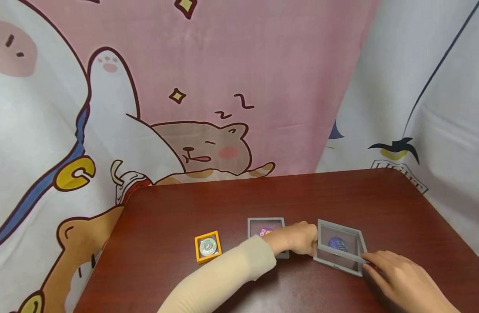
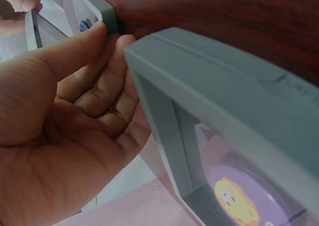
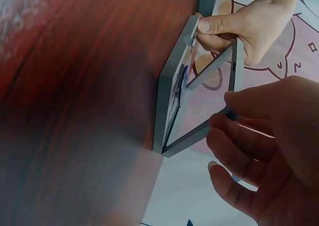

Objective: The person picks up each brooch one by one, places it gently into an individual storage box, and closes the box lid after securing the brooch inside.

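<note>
A grey hinged display frame (image 1: 339,266) lies on the table with a round dark blue badge (image 1: 338,244) inside. Its lid (image 3: 192,140) stands partly raised from the base, joined along one edge. My left hand (image 1: 302,238) pinches the left edge of the base between thumb and fingers. The thumb and index finger of my right hand (image 3: 269,146) pinch the free edge of the lid, and the other fingers are loosely bent. Just left of that, partly behind my left forearm, a second grey frame (image 2: 224,71) holds a purple badge (image 1: 266,231) with a yellow figure.
Farther left on the dark red-brown table (image 1: 157,278) lies a small orange frame (image 1: 199,257) with a round pale green badge (image 1: 208,246). A cartoon-printed cloth (image 1: 286,87) hangs behind the table's back edge and along its right side.
</note>
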The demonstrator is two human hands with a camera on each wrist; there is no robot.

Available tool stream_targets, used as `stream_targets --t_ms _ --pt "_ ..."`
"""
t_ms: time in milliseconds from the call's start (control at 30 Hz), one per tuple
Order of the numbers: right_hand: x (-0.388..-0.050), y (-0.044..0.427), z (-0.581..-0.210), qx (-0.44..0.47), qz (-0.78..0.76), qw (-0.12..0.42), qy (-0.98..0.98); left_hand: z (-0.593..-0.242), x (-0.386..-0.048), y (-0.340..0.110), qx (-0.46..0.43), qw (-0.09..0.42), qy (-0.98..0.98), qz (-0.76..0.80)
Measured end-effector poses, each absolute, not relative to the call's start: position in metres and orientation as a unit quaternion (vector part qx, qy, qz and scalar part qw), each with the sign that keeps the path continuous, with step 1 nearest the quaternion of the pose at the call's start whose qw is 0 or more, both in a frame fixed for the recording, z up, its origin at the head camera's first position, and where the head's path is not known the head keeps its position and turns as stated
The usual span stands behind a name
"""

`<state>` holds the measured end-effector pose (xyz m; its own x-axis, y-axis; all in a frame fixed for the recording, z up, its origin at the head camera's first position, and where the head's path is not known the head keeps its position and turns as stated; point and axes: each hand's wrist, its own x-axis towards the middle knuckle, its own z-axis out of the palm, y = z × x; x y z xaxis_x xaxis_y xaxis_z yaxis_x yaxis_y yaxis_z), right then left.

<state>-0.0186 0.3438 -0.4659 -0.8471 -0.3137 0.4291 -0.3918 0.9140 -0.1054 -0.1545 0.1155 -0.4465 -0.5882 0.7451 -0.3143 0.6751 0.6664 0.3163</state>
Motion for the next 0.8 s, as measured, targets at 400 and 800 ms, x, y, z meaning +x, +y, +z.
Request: stream_targets --t_ms 400,800 --pt "-0.017 0.349 -0.477 0.221 0.093 0.196 -0.951 -0.450 -0.154 0.116 0.409 0.200 0.887 0.074" --pt "-0.019 0.349 -0.485 0.237 0.092 0.196 -0.947 -0.450 -0.154 0.115 0.420 0.190 0.885 0.067"
